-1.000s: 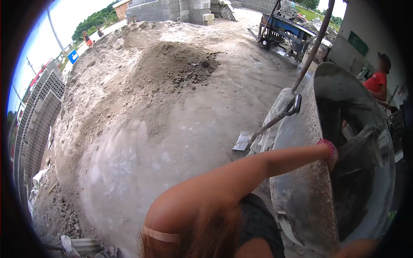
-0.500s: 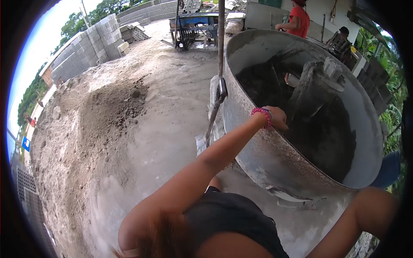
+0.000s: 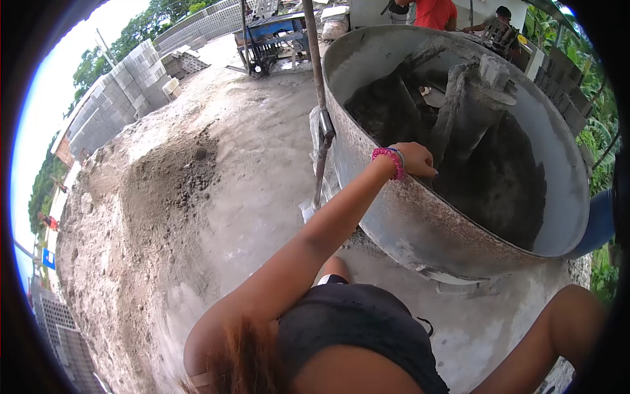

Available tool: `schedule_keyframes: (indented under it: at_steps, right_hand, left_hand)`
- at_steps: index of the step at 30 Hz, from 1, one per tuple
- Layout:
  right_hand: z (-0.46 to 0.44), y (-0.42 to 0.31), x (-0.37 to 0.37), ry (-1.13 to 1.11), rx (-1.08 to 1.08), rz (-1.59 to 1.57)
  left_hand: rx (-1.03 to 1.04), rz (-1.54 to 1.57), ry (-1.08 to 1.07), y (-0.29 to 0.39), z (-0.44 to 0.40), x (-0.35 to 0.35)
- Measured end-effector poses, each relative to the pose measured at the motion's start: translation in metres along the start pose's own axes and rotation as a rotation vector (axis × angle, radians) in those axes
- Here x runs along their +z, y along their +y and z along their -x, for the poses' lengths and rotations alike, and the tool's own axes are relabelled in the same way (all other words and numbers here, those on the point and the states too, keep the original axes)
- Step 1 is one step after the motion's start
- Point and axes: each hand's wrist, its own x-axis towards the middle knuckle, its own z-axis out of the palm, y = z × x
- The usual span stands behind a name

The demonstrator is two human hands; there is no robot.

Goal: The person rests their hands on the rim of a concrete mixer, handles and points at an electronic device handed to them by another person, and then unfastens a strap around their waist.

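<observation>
My left hand (image 3: 415,159), with a pink coiled bracelet (image 3: 391,163) at the wrist, lies over the near rim of a large round metal mixer drum (image 3: 453,220). Its fingers curl over the edge toward the inside, gripping the rim. Inside the drum sits a dark grey wet-looking mix (image 3: 489,197), with a cement-crusted mixing blade (image 3: 453,108) standing up from it. My right arm (image 3: 571,322) shows only as a bent elbow at the lower right; the hand itself is out of view.
An upright metal pole (image 3: 316,59) stands at the drum's left side. A sand pile (image 3: 164,174) lies on the concrete floor to the left. Stacked grey blocks (image 3: 118,98) and a blue-topped machine (image 3: 275,33) stand farther back. A person in red (image 3: 434,14) is behind the drum.
My view has tilted and shifted, so the drum sits higher and farther left. My left hand stays at the rim. The person in red now appears bent or lower behind the drum.
</observation>
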Motion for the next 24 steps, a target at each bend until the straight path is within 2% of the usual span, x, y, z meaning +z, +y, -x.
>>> schedule_keyframes:
  at_steps: [7, 15, 19, 24]
  right_hand:
    - [0.002, -0.007, -0.003, 0.032, -0.018, 0.037]
    - [0.006, -0.015, -0.008, 0.05, -0.013, 0.055]
    - [0.01, -0.019, -0.01, 0.041, 0.006, 0.062]
    - [0.015, -0.024, -0.011, 0.056, 0.006, 0.099]
  left_hand:
    - [-0.067, -0.019, -0.023, 0.016, 0.007, -0.016]
    - [-0.007, -0.038, 0.033, 0.012, 0.007, -0.013]
    - [-0.103, -0.024, 0.001, 0.017, 0.016, -0.012]
    - [-0.082, -0.079, -0.003, 0.017, 0.008, -0.017]
